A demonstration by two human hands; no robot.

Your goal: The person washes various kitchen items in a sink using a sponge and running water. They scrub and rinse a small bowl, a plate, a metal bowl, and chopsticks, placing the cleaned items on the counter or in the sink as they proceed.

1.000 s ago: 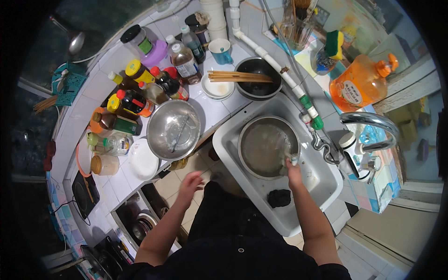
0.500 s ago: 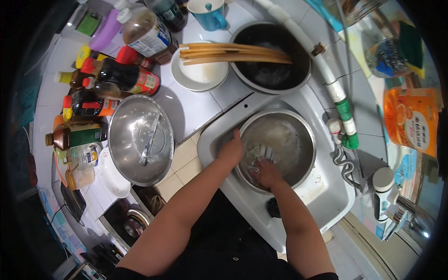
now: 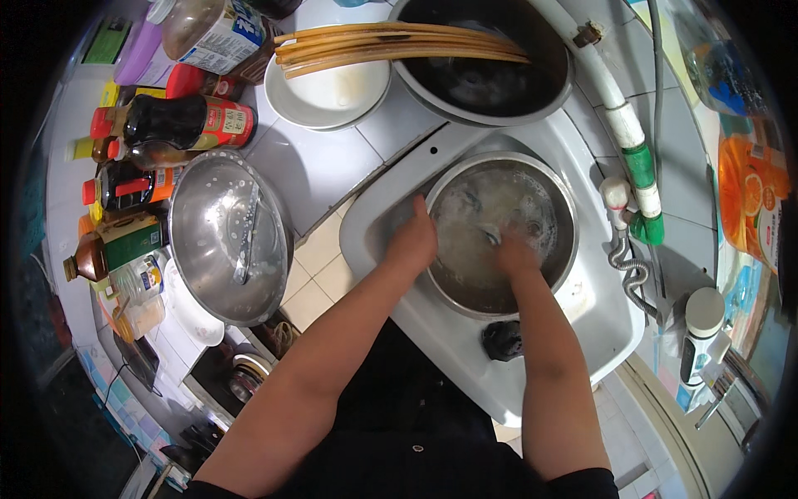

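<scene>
A round steel basin [image 3: 570,195] of cloudy, sudsy water stands in the white sink [image 3: 391,179]. My left hand [image 3: 413,241] grips its left rim, thumb up along the edge; the other fingers are mostly hidden. My right hand [image 3: 517,252] is dipped in the water near the basin's right side, closed around a pale dishcloth [image 3: 490,236] with dark stripes. Its fingers are blurred and partly under the water, as is most of the cloth.
A dark water-filled pot [image 3: 474,91] sits behind the sink, wooden chopsticks [image 3: 399,46] lying across it and a white bowl [image 3: 328,96]. At left are a wet steel bowl [image 3: 216,224] holding a knife [image 3: 247,233], and several sauce bottles [image 3: 179,122]. A pipe [image 3: 623,125] runs at right.
My right hand has moved right and farther into the basin with the cloth, stirring the water. My left hand stays on the rim. The whole view has shifted slightly.
</scene>
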